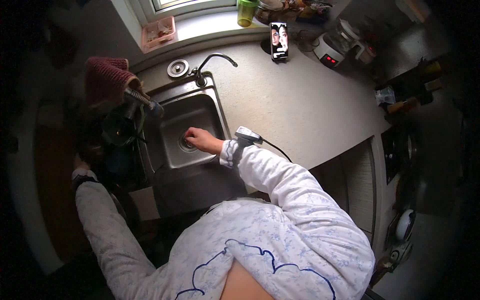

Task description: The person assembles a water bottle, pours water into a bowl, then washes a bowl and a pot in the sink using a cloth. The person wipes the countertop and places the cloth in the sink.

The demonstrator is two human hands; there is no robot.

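Note:
Over the drain point(182, 144) of a stainless steel sink point(210, 108) is my right hand point(202, 139), its fingers curled together. Whether they pinch anything in the drain is hidden by the hand. My left hand point(80, 163) is far to the left in deep shadow, beside dark things that I cannot make out; its fingers are mostly hidden. A curved metal faucet point(202, 71) rises at the sink's back edge. Behind the sink lies a round metal sink strainer point(177, 68). A maroon knitted cloth point(107, 78) hangs at the sink's left, over a ribbed metal hose point(138, 95).
A phone point(279, 41) with a lit screen stands at the back of the pale countertop point(292, 101). To its right is an appliance with a glass jug point(339, 41). A pink plastic tray point(159, 33) and a green cup point(246, 13) sit on the windowsill.

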